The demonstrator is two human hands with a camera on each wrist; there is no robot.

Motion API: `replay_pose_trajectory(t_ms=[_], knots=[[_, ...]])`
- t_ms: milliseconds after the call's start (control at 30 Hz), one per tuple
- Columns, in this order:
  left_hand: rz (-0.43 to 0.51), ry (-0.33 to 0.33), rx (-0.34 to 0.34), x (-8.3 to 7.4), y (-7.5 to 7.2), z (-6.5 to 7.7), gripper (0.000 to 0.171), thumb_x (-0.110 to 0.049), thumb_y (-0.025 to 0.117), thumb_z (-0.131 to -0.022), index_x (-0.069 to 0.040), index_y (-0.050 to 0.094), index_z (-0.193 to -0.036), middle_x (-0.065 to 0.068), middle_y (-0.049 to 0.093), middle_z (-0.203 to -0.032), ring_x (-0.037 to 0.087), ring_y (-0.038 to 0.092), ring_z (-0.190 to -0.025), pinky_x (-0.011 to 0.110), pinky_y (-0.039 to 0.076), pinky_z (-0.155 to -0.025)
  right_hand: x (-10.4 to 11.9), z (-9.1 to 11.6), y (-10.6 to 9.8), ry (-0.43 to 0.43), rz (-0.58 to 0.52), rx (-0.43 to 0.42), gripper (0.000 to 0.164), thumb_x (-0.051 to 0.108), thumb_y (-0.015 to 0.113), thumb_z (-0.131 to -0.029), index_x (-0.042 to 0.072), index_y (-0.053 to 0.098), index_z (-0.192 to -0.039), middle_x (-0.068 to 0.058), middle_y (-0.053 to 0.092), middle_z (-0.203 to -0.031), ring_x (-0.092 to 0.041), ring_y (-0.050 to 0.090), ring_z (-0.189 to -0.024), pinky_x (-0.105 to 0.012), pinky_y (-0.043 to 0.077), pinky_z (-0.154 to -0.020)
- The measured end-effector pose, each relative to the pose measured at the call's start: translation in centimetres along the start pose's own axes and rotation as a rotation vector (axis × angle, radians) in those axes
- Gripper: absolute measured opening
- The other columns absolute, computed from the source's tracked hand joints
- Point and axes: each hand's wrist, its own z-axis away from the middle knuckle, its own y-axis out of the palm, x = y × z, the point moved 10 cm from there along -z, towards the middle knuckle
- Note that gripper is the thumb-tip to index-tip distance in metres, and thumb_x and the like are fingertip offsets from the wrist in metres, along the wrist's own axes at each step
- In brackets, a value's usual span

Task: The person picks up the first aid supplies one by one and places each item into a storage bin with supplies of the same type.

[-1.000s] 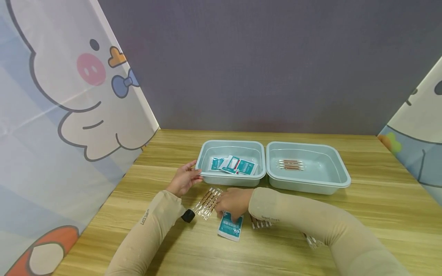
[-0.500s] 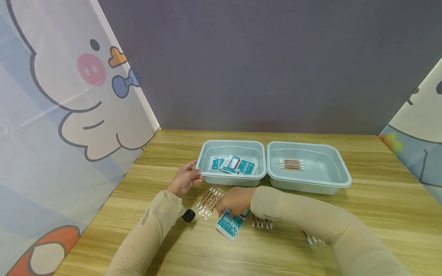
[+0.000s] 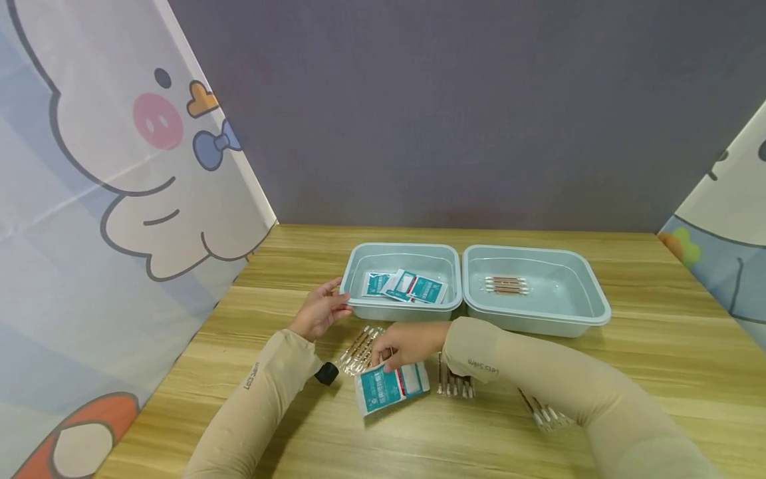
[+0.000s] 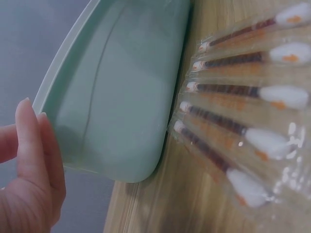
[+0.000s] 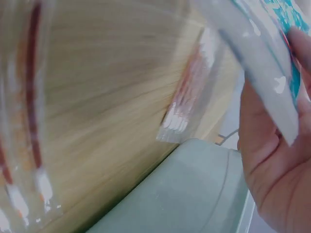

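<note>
Right hand: thumb and fingers pinched on one packet, in front of the left tub, tilted. Head view gets its teal printed face; right wrist view adds a plain white side and the thumb against its edge.

Left hand: at the left tub's near-left corner, touching. Left wrist view shows its fingers straight and close together; head view is too small for that.

Only head view shows inside the left tub: more packets, overlapping. Right tub sits just right of it, with swabs.

Swab pack just in front of the left tub: part-covered by right hand in head view, five swabs countable from left wrist.
</note>
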Motion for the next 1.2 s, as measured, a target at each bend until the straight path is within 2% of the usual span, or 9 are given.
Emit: replay_pose_trajectory(t_ms=[133,267,400,567,867,1033,1200], knots=[[-0.01,-0.006,0.006,-0.2,0.1,0.0,0.057,0.009,0.042,-0.097,0.004,0.02,-0.149,0.014,0.052,-0.096,0.008,0.059,-0.06,0.016,0.055,-0.058,0.3,0.6,-1.0,0.006,-0.134,-0.044,0.011,0.001,0.061,-0.091,0.001,0.065,-0.102,0.008,0.052,-0.077,0.001,0.046,-0.071,-0.016,0.046,-0.067],[-0.01,0.006,0.013,-0.3,0.2,0.0,0.057,0.009,0.042,-0.097,0.005,0.019,-0.149,0.012,0.051,-0.093,0.008,0.059,-0.06,0.015,0.055,-0.058,0.5,0.9,-1.7,0.01,-0.181,-0.084,0.011,0.0,0.061,-0.091,0.001,0.064,-0.102,0.008,0.052,-0.078,0.001,0.047,-0.072,-0.017,0.047,-0.069],[-0.004,0.016,0.022,-0.2,0.2,-0.1,0.058,0.01,0.043,-0.096,0.006,0.018,-0.149,0.011,0.053,-0.09,0.008,0.059,-0.06,0.016,0.055,-0.059,0.5,1.2,-2.2,0.046,-0.251,-0.1,0.011,0.001,0.061,-0.091,0.001,0.064,-0.102,0.008,0.052,-0.076,-0.001,0.048,-0.069,-0.016,0.045,-0.064],[-0.001,-0.004,0.023,0.4,0.0,0.0,0.06,0.009,0.044,-0.097,0.004,0.017,-0.15,0.01,0.055,-0.089,0.008,0.059,-0.061,0.016,0.056,-0.061,0.6,1.3,-3.1,0.102,-0.334,-0.124,0.014,0.005,0.061,-0.093,0.002,0.064,-0.106,0.005,0.055,-0.077,-0.004,0.049,-0.069,-0.017,0.045,-0.062],[-0.01,0.001,0.011,0.4,-0.2,-0.2,0.061,0.008,0.045,-0.096,0.003,0.016,-0.15,0.007,0.056,-0.086,0.006,0.058,-0.06,0.013,0.054,-0.057,-1.0,2.0,-6.8,0.237,-0.505,-0.33,0.014,0.005,0.06,-0.093,-0.002,0.063,-0.105,0.0,0.056,-0.075,-0.009,0.05,-0.065,-0.021,0.046,-0.059],[-0.001,-0.007,0.018,0.5,-0.3,-0.1,0.063,0.009,0.045,-0.096,0.003,0.015,-0.15,0.008,0.054,-0.087,0.008,0.058,-0.062,0.016,0.055,-0.061,-2.5,3.5,-8.7,0.337,-0.57,-0.419,0.02,0.004,0.056,-0.094,-0.004,0.059,-0.112,-0.006,0.064,-0.086,-0.012,0.058,-0.067,-0.025,0.052,-0.06],[0.008,-0.006,0.0,0.3,-0.5,-0.2,0.062,0.011,0.045,-0.095,0.003,0.016,-0.15,0.012,0.051,-0.092,0.009,0.058,-0.064,0.016,0.056,-0.062,-3.7,5.5,-10.7,0.423,-0.581,-0.509,0.023,0.005,0.055,-0.094,-0.003,0.058,-0.116,-0.01,0.065,-0.096,-0.015,0.059,-0.071,-0.027,0.053,-0.063]])
